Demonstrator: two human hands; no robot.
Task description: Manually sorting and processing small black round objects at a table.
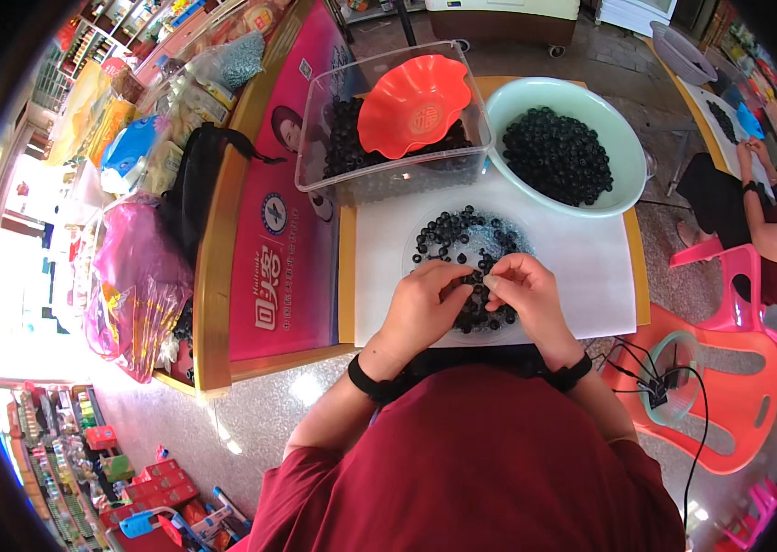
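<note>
The hands are covering the middle of the clear round plate (410,254), so the pieces beneath them are partly hiding. The plate's see-through rim is blending into the white sheet (582,267), and the fine bluish bits (499,241) at its upper right are showing too small to tell apart. The maroon shirt (480,451) is blocking the lower middle of the frame, and another person (775,221) is being cut off at the right edge.

The black beads (448,228) are looking small, rounded and glossy; they are lying loose across the plate at the centre of the frame, clustering along its upper left and lower parts. More dark beads are filling the pale green bowl (625,184) at upper right and lying in the clear box (361,191) at upper centre, where a red scalloped dish (416,103) is resting over some of them.

Above the plate, the left hand (423,302) is bringing its thumb and forefinger close together, the other fingers curling. Just beside it, the right hand (530,294) is holding its thumb near its bent forefinger. Whether either is pinching a bead, I cannot tell.
</note>
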